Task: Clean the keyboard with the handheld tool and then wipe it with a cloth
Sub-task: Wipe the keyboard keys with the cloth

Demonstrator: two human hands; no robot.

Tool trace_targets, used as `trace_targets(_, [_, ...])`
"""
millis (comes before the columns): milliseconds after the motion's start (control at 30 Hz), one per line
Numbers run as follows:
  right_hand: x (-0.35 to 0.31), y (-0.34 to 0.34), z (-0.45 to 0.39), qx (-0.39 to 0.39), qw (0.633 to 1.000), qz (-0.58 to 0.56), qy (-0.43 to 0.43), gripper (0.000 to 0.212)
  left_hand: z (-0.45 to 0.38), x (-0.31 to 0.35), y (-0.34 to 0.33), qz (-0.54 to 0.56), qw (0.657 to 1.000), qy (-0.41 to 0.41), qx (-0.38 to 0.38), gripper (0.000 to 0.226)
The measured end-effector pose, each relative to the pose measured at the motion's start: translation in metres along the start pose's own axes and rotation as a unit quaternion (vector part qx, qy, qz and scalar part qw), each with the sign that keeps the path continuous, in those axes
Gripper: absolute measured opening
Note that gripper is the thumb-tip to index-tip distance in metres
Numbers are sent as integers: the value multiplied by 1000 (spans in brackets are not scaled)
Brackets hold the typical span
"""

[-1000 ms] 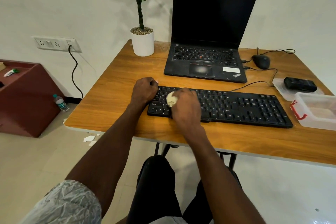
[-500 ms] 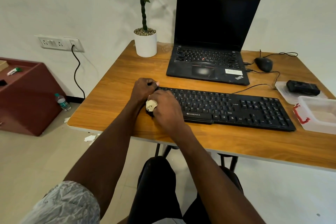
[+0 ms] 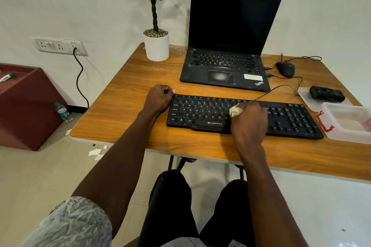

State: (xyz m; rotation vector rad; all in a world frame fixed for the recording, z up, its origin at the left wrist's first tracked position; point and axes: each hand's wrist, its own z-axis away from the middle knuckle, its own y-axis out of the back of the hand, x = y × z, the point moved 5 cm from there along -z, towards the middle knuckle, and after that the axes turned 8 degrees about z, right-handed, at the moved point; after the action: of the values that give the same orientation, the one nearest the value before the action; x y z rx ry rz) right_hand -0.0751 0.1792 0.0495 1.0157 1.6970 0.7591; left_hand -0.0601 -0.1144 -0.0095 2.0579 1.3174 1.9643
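Note:
A black keyboard (image 3: 202, 112) lies across the front of the wooden table (image 3: 124, 114). My left hand (image 3: 158, 97) grips the keyboard's far left corner, fingers curled over its edge. My right hand (image 3: 249, 120) rests on the middle of the keys and holds a bunched cream cloth (image 3: 234, 110), which sticks out at the thumb side and touches the keys. A black handheld tool (image 3: 326, 94) lies on a clear lid at the right, away from both hands.
An open black laptop (image 3: 226, 62) stands behind the keyboard, with a white potted plant (image 3: 156, 46) to its left and a wired mouse (image 3: 285, 68) to its right. A clear plastic box with a red clip (image 3: 349, 124) sits at the keyboard's right end.
My right hand has slid with the cloth from the keyboard's left end to its middle. My left hand has stayed at the left corner.

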Motion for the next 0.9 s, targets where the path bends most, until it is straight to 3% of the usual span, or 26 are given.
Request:
trace_targets(67, [-2, 0, -5, 11, 999, 11, -32, 28, 0, -1, -1, -7, 1000, 1, 1, 32])
trace_targets(167, [-35, -14, 3, -42, 998, 43, -2, 25, 0, 0, -1, -10, 1000, 4, 0, 34])
trace_targets(267, [-90, -33, 26, -93, 989, 28, 112, 26, -1, 0, -1, -14, 1000, 3, 2, 35])
trace_targets(400, [-132, -52, 49, -144, 951, -37, 272, 28, -2, -2, 0, 10, 1000, 1, -4, 35])
trace_targets(500, [-106, -44, 35, -126, 965, -52, 225, 30, -1, 0, 0, -9, 1000, -4, -3, 33])
trace_targets(600, [-53, -25, 8, -71, 993, -35, 92, 30, -2, 0, -1, -16, 1000, -2, -7, 33])
trace_targets(733, [9, 0, -19, 1, 998, -8, -57, 27, -2, -1, -2, -14, 1000, -1, -7, 32])
trace_targets(800, [12, 1, -24, 12, 997, 0, -72, 27, -1, 1, -2, -16, 1000, -2, -4, 32])
trace_targets(900, [-24, -15, -12, -19, 1000, -1, -23, 25, 0, 1, -3, -13, 1000, -2, -4, 32])
